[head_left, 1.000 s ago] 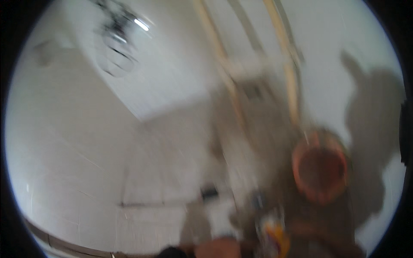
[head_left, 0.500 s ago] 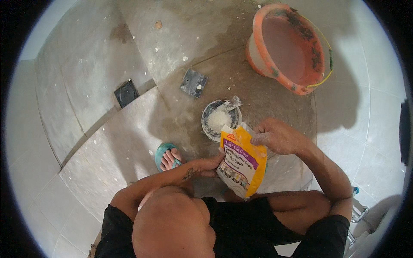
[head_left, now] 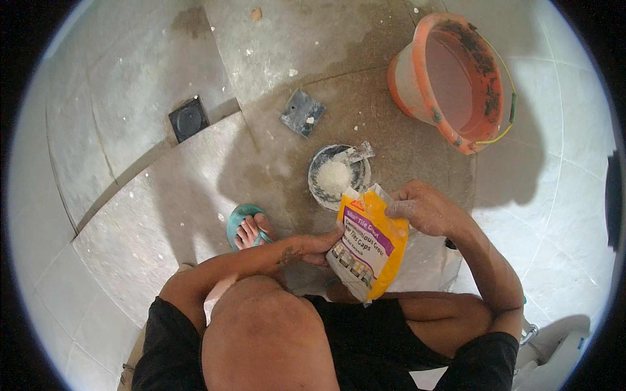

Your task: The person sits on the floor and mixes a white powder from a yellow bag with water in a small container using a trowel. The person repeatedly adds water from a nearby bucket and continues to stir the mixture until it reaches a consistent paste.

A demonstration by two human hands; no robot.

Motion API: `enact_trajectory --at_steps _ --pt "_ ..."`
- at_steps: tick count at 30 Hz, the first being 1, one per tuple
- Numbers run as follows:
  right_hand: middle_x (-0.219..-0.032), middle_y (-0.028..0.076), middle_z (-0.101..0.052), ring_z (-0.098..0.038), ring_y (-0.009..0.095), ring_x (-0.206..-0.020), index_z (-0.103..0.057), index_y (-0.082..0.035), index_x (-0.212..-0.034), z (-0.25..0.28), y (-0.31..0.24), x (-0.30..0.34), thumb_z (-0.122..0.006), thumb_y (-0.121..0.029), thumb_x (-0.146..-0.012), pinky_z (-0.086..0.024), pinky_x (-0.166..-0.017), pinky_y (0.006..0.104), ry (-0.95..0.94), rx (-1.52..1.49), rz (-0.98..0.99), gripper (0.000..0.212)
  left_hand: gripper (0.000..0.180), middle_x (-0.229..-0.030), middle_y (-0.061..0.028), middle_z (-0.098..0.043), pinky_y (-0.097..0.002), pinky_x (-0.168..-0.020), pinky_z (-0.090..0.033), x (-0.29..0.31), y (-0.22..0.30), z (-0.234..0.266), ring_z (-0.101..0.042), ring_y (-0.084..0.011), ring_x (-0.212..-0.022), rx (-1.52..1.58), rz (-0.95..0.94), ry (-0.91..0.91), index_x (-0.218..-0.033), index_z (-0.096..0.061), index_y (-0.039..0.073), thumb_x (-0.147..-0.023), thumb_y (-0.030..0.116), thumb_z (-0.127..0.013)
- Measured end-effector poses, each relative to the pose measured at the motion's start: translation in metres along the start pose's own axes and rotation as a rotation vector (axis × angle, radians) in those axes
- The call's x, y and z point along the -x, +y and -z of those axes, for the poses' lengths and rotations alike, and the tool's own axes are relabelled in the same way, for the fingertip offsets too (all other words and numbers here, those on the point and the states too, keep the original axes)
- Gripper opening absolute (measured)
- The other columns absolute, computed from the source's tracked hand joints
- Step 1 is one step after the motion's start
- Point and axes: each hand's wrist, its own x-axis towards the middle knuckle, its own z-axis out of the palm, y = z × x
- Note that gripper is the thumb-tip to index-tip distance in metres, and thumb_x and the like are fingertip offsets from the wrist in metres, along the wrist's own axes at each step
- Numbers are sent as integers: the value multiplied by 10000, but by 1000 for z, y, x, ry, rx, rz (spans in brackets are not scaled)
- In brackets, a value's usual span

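A yellow, white and purple powder bag (head_left: 368, 244) is held between my two hands, its torn top edge leaning toward a small round bowl (head_left: 313, 188). My left hand (head_left: 319, 248) grips the bag's left side, with its fingertips partly hidden behind it. On the upper right edge, my right hand (head_left: 419, 208) pinches the bag between thumb and fingers. The bowl stands on the floor just beyond the bag, holding a heap of off-white powder (head_left: 334, 177). Across its far right rim rests a powder-coated scraper (head_left: 355, 153).
An orange bucket (head_left: 427, 81) of cloudy water stands at the far right, its yellow wire handle hanging outward. Beyond the bowl lies a dark square plate (head_left: 302, 113). A black square drain (head_left: 189, 119) sits farther left. My sandalled foot (head_left: 251, 228) is left of the bag.
The view has shifted slightly, so the bucket appears farther right and lower. Both hands keep their hold on the bag, which stays close to the bowl.
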Motion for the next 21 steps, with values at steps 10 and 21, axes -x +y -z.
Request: enact_trajectory --at_steps 10,21 --pt "-544 14 -465 -428 127 -498 -630 -2 -680 3 2 0 -612 -266 -792 -356 -485 321 3 -30 11 288 974 -1514 -89 -322 -536 -1121 -255 2 8 -8 -306 -282 -1389 -32 33 48 -1479 -288 164 -769 826 -209" --pt "-516 29 -437 -403 138 -463 -609 17 -659 4 3 3 -600 -305 -795 -337 -451 332 45 0 40 350 1091 -1546 -148 -235 -580 -1139 -173 -3 8 -4 -190 -336 -1432 -76 -2 -8 -1513 -171 175 -685 882 -255"
